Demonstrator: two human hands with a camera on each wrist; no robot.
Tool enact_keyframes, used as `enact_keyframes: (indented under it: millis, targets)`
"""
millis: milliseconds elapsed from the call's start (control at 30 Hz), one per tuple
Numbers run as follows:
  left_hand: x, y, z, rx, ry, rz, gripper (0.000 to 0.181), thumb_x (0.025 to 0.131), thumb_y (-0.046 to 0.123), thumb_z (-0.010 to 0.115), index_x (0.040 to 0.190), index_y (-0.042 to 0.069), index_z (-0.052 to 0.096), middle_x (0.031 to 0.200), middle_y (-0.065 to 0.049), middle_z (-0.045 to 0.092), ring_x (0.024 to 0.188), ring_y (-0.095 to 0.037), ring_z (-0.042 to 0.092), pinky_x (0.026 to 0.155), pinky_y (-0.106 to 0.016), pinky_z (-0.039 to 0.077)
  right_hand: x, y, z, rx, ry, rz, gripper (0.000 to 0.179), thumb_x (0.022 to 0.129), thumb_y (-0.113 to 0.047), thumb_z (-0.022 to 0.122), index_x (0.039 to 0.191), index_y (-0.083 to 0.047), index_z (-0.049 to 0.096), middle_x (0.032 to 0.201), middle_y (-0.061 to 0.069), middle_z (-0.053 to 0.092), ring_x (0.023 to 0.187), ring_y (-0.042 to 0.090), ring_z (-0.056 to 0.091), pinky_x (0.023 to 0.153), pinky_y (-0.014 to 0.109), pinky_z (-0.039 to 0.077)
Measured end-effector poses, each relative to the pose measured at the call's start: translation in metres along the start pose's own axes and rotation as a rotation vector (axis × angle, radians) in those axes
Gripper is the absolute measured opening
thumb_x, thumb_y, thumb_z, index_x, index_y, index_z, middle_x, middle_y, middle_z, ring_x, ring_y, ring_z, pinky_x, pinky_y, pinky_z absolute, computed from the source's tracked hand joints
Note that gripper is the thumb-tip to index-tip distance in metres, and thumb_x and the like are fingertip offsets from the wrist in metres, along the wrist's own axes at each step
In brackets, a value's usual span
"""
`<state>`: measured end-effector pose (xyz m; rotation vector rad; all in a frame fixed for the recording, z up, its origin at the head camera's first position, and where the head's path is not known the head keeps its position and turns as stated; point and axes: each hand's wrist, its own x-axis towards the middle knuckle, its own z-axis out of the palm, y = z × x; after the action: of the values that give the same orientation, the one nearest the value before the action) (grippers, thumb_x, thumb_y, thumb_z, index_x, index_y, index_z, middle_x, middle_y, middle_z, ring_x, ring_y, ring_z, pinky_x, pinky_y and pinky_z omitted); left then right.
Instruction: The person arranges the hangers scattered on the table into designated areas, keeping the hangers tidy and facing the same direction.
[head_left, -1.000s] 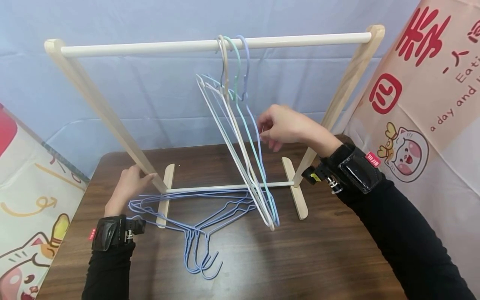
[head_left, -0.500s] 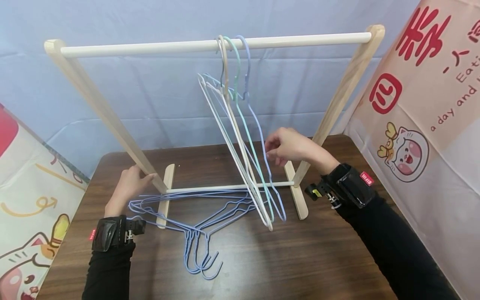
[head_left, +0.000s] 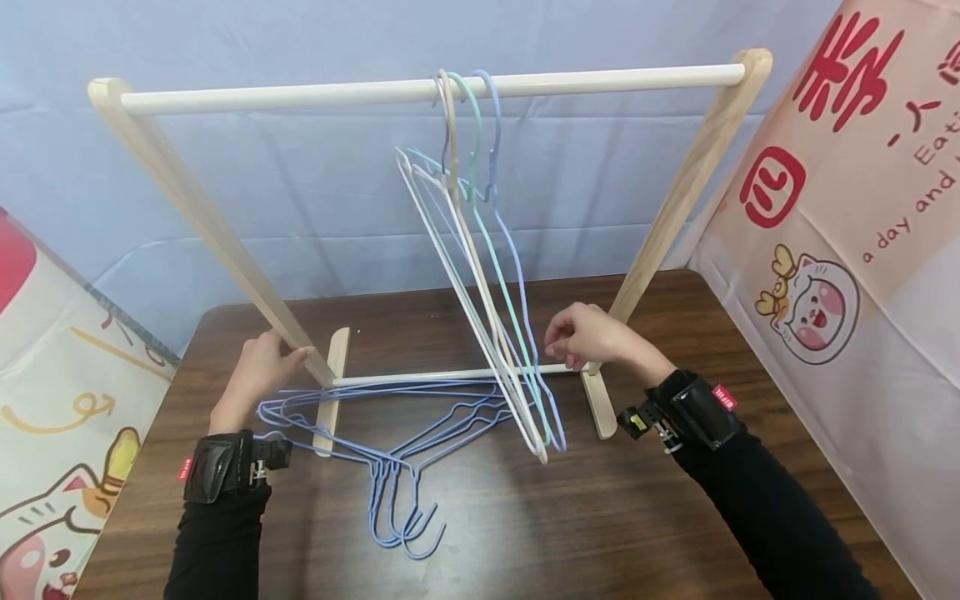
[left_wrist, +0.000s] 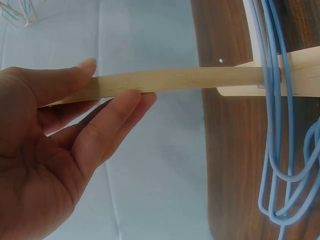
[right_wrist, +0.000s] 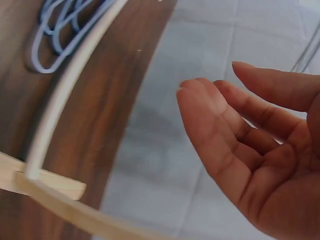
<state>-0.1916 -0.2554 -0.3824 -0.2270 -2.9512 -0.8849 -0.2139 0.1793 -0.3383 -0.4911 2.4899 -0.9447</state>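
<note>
My left hand (head_left: 257,371) pinches the left wooden upright (left_wrist: 175,78) of a garment rack between thumb and fingers, low down near its foot. On the rack's white top rail (head_left: 300,96) hang several thin hangers: white hangers (head_left: 480,287), a mint-green hanger (head_left: 491,242) and a lavender-blue hanger (head_left: 516,250) at the right. My right hand (head_left: 588,333) is just right of their lower ends, in front of the right upright (head_left: 675,200). Its fingers are loosely bent with nothing between them, as the right wrist view shows.
Several blue hangers (head_left: 393,467) lie bunched on the dark wooden table (head_left: 600,508), hooks toward me, beside the rack's lower bar (head_left: 420,377). Wooden feet (head_left: 600,404) support the rack. A pale blue cloth (head_left: 337,192) hangs behind, with printed cloths (head_left: 847,200) at the sides.
My right hand has come down and slightly right, away from the hangers. The lavender-blue hanger swung right, then partly back. My left hand stays put.
</note>
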Motion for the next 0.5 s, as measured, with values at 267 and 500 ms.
enact_keyframes:
  millis: [267, 500]
  targets:
    - [0.001, 0.001, 0.0, 0.003, -0.007, -0.002, 0.029, 0.09, 0.013, 0.057, 0.105, -0.012, 0.053, 0.093, -0.031, 0.06, 0.076, -0.038, 0.061, 0.06, -0.041, 0.045, -0.003, 0.041, 0.016, 0.111, -0.018, -0.001, 0.008, 0.085, 0.002, 0.056, 0.087, 0.008, 0.061, 0.067, 0.008, 0.06, 0.058, 0.02, 0.06, 0.055, 0.035, 0.052]
    - [0.0, 0.001, 0.0, 0.013, 0.006, -0.001, 0.029, 0.09, 0.013, 0.057, 0.105, -0.012, 0.054, 0.093, -0.031, 0.061, 0.077, -0.039, 0.061, 0.061, -0.042, 0.045, -0.009, 0.072, 0.018, 0.126, 0.022, 0.032, 0.013, 0.085, 0.004, 0.05, 0.087, 0.009, 0.061, 0.071, 0.007, 0.062, 0.059, 0.021, 0.059, 0.056, 0.038, 0.052]
